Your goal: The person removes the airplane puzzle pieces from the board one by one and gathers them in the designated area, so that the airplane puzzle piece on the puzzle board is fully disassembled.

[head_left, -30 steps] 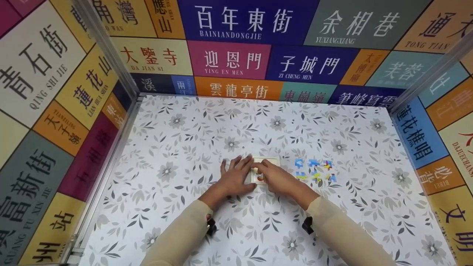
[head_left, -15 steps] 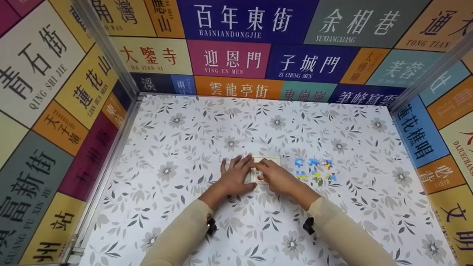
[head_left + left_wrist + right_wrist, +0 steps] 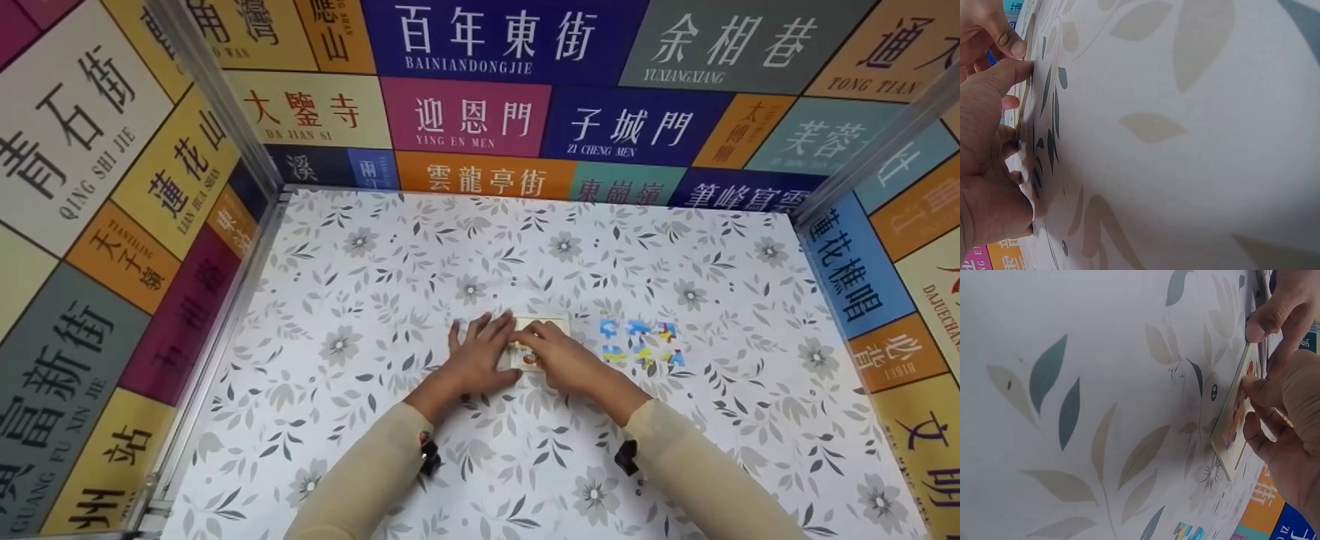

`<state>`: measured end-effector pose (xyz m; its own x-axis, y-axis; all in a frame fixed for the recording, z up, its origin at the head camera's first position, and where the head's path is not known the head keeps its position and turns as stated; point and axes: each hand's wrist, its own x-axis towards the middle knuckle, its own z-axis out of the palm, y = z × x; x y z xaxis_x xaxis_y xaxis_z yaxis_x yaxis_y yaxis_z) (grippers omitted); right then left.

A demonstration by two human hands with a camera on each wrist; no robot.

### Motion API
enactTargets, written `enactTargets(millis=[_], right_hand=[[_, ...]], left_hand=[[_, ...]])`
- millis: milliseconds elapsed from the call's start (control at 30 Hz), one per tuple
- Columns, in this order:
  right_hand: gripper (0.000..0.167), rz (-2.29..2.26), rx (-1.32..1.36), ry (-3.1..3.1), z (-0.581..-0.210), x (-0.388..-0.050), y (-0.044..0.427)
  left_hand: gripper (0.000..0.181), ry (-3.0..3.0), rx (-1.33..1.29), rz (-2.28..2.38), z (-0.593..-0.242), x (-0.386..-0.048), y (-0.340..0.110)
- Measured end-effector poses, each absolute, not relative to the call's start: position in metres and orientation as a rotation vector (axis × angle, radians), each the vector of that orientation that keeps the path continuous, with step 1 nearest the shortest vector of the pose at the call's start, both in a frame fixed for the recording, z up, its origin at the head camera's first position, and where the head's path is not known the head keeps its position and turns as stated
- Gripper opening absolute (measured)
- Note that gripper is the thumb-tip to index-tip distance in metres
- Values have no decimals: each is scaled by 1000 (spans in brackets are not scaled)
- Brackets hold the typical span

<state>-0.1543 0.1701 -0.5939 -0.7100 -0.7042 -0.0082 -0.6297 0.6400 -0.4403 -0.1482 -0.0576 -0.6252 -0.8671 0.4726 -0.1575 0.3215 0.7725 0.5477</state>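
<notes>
A small pale wooden puzzle tray (image 3: pixel 556 323) lies on the table, partly covered by my hands. My left hand (image 3: pixel 474 364) rests along its left side, fingers spread and fairly straight, the thumb (image 3: pixel 1019 68) against the edge. Above the tray my right hand (image 3: pixel 561 356) has curled fingers, pinching what seems to be a jigsaw piece, mostly hidden beneath them. An orange and red picture (image 3: pixel 1237 417) shows on the tray in the right wrist view. Right of the tray lie several loose jigsaw pieces (image 3: pixel 643 356) in blue, yellow and red, arranged in two rows.
The table (image 3: pixel 420 247) has a white cover with grey flowers and leaves. Panels with coloured street-name signs (image 3: pixel 465 116) enclose its back and both sides. Dark wrist straps sit on both sleeves.
The right fingers shift very slightly over the tray. Left hand, tray and loose pieces keep their places, while the head view tilts a little.
</notes>
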Motion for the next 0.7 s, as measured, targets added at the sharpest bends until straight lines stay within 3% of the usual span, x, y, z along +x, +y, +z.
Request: enactTargets(millis=[200,500,700], right_hand=[[64,-621,-1075,2672,-593,-155,170],[71,-607,-1066,2684,-592,-155,166],[57,-636,-1107,2721,-595,-155,167]], left_hand=[[98,2674,603,778,-621,-147,-57],[97,2696,579,645,-613,-146,-54],[100,2683,581,713,-625,-149,-55]])
